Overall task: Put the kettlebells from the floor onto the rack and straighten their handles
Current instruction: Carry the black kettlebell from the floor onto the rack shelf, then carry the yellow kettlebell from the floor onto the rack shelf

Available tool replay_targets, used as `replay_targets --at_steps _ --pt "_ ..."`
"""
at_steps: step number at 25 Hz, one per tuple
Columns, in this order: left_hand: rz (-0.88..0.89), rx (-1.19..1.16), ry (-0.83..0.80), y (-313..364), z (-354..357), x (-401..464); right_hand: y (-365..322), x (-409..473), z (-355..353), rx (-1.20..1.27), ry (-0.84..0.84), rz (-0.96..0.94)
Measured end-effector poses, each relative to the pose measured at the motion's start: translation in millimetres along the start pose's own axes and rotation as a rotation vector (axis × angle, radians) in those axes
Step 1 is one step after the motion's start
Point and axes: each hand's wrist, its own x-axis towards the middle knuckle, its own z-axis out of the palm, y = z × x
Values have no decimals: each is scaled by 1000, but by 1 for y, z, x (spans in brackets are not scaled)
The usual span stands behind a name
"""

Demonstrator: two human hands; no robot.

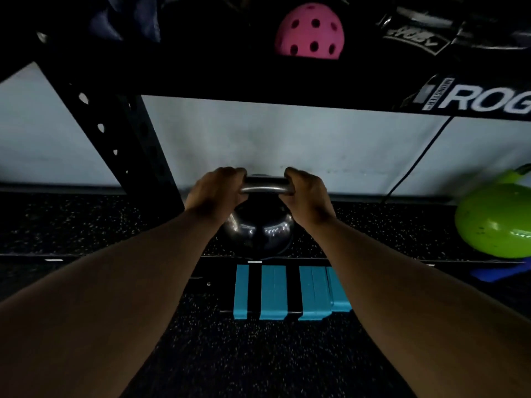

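A dark, shiny kettlebell (258, 234) stands upright on the speckled bottom shelf of the black rack (287, 79). Its metal handle (264, 188) runs left to right. My left hand (215, 193) grips the handle's left corner and my right hand (309, 196) grips its right corner. A green kettlebell (497, 222) sits on the same shelf at the far right, its handle partly cut off by the frame edge.
A slanted black rack upright (115, 139) with holes rises just left of my hands. An upper shelf holds a pink perforated ball (310, 31). Blue blocks (287, 291) lie below the shelf's front edge. A black cable (416, 162) hangs against the pale wall.
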Motion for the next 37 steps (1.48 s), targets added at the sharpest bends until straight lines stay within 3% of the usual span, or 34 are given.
replay_targets --at_steps 7,14,19,22,27,33,37 --pt "-121 -219 20 -25 18 45 2 47 16 19 27 53" --pt "-137 -247 49 -30 28 59 4 60 20 13 -4 138" --pt "-120 -283 -63 -22 17 57 -2 59 7 -130 -165 241" --pt "-128 -299 -107 -26 7 36 -21 47 -7 -237 -184 53" --pt "-278 -280 -69 -51 -7 -48 -64 7 -14 -367 -110 -267" --pt "-514 -243 -243 -95 -12 -258 -143 -96 58 -232 -398 -455" --pt "-759 -246 -272 -107 2 -419 -195 -198 133 -187 -610 -603"
